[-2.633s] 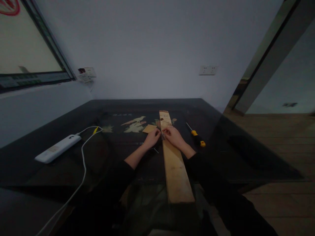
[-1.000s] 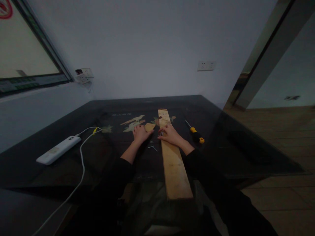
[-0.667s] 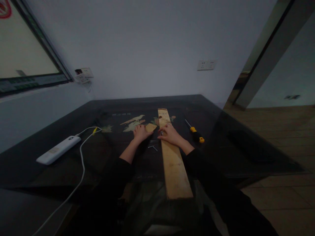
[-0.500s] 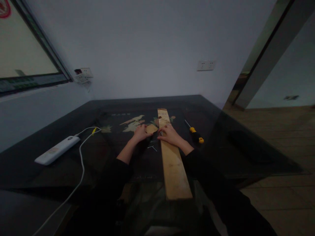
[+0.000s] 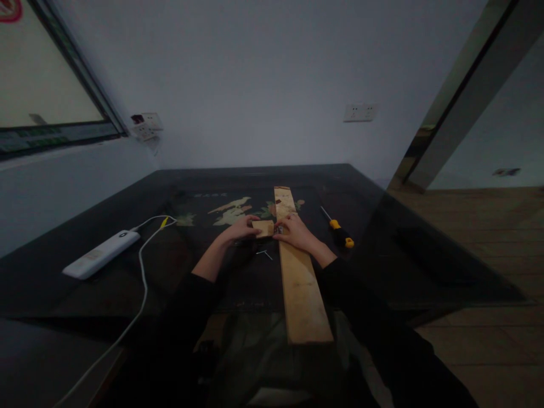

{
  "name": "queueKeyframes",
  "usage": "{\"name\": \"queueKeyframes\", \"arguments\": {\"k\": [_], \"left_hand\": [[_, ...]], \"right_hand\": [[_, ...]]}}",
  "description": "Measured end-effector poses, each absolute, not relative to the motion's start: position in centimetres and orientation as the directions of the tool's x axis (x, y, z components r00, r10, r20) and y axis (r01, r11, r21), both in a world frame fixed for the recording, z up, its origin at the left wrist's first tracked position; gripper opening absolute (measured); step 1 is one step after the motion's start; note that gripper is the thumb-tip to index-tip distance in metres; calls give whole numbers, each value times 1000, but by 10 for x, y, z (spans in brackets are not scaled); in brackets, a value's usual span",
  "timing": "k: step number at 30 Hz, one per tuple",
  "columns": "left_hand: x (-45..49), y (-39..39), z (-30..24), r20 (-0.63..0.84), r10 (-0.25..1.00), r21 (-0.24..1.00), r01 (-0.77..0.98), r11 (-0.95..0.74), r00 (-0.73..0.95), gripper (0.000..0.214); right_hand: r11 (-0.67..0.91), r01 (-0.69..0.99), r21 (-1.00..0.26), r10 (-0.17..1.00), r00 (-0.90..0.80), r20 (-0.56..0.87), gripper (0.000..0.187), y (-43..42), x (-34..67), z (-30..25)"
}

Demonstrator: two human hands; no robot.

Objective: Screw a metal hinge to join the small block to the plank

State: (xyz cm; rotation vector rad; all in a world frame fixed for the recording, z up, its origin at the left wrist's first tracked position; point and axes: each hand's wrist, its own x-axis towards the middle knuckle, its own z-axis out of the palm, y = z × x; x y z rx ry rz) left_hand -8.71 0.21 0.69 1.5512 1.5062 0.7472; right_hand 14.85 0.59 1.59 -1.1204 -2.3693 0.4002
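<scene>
My left hand (image 5: 241,229) grips a small pale wooden block (image 5: 263,228) between thumb and fingers, just left of the long wooden board (image 5: 302,289). That board runs from the table's middle toward me, its near end jutting past the front edge. My right hand (image 5: 296,233) rests over the board, thumb and fingertips closed around a small shiny metal piece (image 5: 279,229) at its left edge. The metal piece is too small and partly covered to make out its kind. A few screws (image 5: 264,254) lie on the dark table below the block.
Right of the board lies a yellow and black screwdriver (image 5: 339,231). A white power strip (image 5: 102,255) sits at the left, its white cable (image 5: 144,283) trailing over the front edge. The dark table (image 5: 369,272) meets the wall, which carries sockets (image 5: 360,112).
My left hand has turned the wooden block, so its side now faces me and it sits closer to level. My right hand stays on the board. The view has shifted slightly.
</scene>
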Motion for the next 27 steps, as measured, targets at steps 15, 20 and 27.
{"name": "queueKeyframes", "arguments": {"k": [15,20,27], "left_hand": [[-63,-17,12,40,999,375,926,-46,33,81],[-62,-19,14,32,999,320,947,-35,26,75],[-78,-16,12,61,967,297,921,-254,247,70]], "right_hand": [[641,628,-442,767,-552,327,34,8,149,13],[632,629,-452,773,-553,311,34,7,149,14],[635,634,-441,771,-550,320,33,4,149,17]]}}
